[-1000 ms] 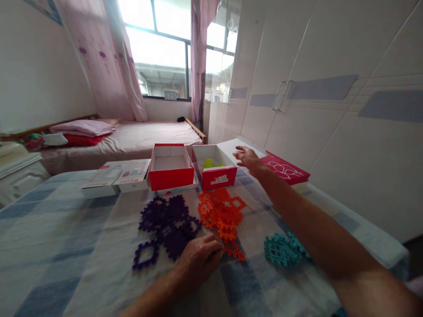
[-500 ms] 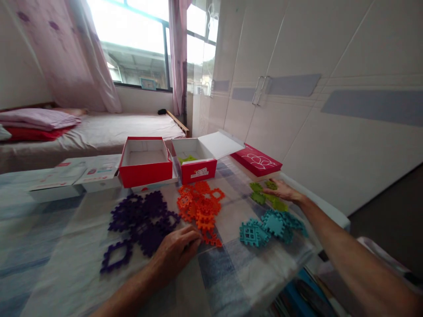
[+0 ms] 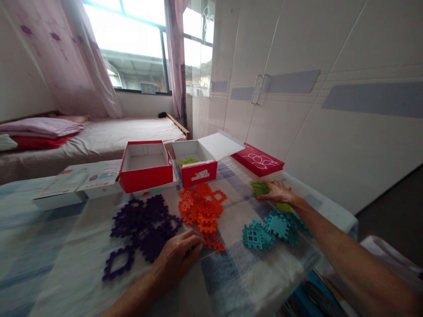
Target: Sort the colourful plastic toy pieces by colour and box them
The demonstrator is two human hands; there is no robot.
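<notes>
Checked tablecloth [image 3: 228, 288] under toothed pieces [image 3: 259, 189], bed [image 3: 132, 130] and pale wardrobe [image 3: 294, 119] beyond.

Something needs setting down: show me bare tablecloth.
Bare tablecloth lies left of the purple pieces and between orange pieces and teal pieces. It's crowded around the right hand and green pieces, between teal pieces and flat red box.

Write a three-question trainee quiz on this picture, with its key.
1. True or false: the left hand is nearer the orange toothed plastic pieces than the teal toothed plastic pieces.
2. Which are nearest the right hand? (A) orange; (B) lime-green toothed plastic pieces; (C) teal.
3. Fill in: the pieces inside the red cardboard box with the raised white lid are ____ in colour.
Key: 1 true; 2 B; 3 lime-green.
</notes>
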